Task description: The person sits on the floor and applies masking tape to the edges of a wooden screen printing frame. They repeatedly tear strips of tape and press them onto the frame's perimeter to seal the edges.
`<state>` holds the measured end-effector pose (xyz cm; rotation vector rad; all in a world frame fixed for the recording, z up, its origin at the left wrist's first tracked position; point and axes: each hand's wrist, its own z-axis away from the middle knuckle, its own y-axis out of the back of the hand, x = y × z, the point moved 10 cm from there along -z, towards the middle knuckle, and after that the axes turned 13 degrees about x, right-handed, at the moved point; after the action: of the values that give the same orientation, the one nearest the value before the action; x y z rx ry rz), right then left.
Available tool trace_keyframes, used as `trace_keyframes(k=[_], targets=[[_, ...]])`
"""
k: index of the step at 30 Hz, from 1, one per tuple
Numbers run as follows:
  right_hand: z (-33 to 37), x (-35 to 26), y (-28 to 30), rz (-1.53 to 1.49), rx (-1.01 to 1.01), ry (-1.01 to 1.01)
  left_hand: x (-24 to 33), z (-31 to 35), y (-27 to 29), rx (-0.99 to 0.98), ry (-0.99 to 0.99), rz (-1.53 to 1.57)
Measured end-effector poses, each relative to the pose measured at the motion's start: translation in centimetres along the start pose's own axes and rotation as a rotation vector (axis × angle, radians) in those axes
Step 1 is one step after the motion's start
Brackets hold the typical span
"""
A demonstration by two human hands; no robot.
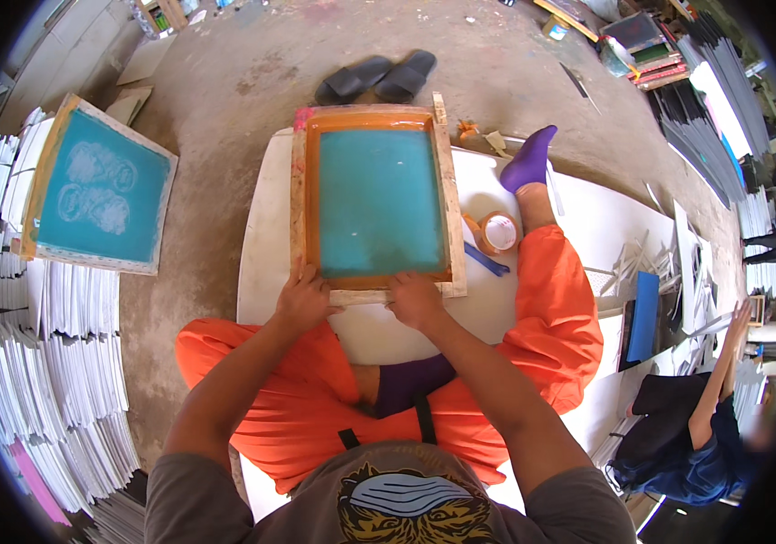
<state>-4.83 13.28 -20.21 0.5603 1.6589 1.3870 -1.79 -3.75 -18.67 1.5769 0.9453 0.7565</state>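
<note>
A silk-screen frame (379, 195) with a teal mesh and a wooden border lies flat before me on a white board (265, 199). Brown tape (312, 181) runs along the inside of its border. At the near left corner, my left hand (304, 297) has its fingers closed over the edge. My right hand (415, 299) grips the same near edge further right, fingers curled. Whether a bit of tape is under the fingers is hidden. Right of the frame sit a roll of brown tape (499, 233) and a slim blue tool (486, 260).
A second silk-screen frame (107, 186) with pale oval prints leans on stacks of white sheets (84, 335) at left. Black slippers (377, 76) lie beyond the board. White offcuts (646, 263) and a blue panel (644, 315) are at right, near another person (705, 444).
</note>
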Motion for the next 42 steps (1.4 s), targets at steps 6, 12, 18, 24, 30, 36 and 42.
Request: trace_keyframes(k=[6, 12, 18, 24, 30, 36, 42], targets=[[0.1, -0.1, -0.2, 0.085, -0.012, -0.022, -0.1, -0.8, 0.2, -0.036, -0.088, -0.070], [0.4, -0.2, -1.0, 0.039, 0.044, -0.021, -1.8, 1.2, -0.1, -0.062, 0.008, -0.031], [0.7, 0.7, -1.3, 0.035, 0.056, -0.037, -1.3, 0.9, 0.3, -0.012, 0.006, -0.090], [1.0, 0.8, -1.4, -0.007, 0.104, -0.040, -1.9, 0.2, 0.8, -0.156, 0.090, -0.003], [1.7, -1.3, -2.2, 0.004, 0.161, 0.010, -2.7, 2.3, 1.4, -0.074, 0.033, 0.008], [2.5, -1.9, -2.1, -0.037, 0.126, -0.054, -2.6, 4.0, 0.8, -0.065, -0.061, 0.019], [3.1, -0.5, -1.7, -0.042, 0.067, -0.107, -1.9, 3.8, 1.3, -0.007, -0.096, 0.048]])
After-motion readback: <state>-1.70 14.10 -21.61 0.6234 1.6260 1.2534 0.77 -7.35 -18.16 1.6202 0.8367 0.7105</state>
